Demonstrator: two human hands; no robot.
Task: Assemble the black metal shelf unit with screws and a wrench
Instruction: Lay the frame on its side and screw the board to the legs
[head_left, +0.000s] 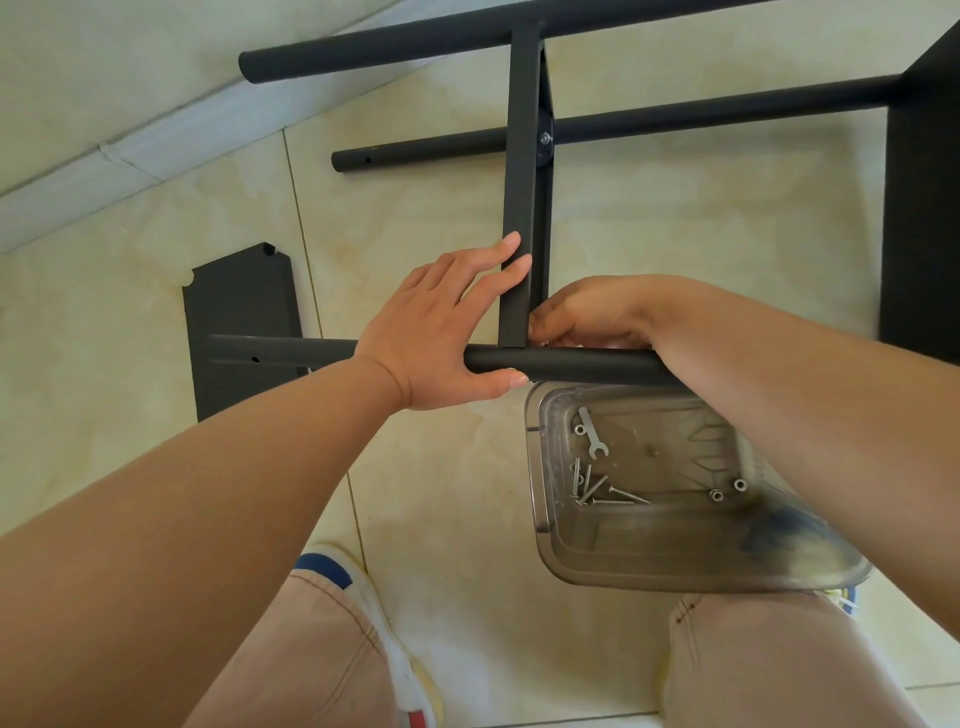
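Note:
The black metal shelf frame lies on its side on the tiled floor. A near black tube (582, 364) runs left to right, and a flat black shelf panel (522, 182) stands on edge across it. My left hand (441, 322) holds the joint: straight fingers press the panel's side, and the thumb hooks under the tube. My right hand (587, 317) is curled at the inner corner of that joint; what its fingertips hold is hidden. A small wrench (592, 431), several screws (597, 486) and two nuts (727, 489) lie in a clear plastic tray (535, 467).
Two more black tubes (675, 117) of the frame run across farther off, one bolted at a silver nut (544, 138). A loose black shelf panel (239, 322) lies flat at the left. Another black panel (924, 208) stands at the right edge. My knees and shoes are below.

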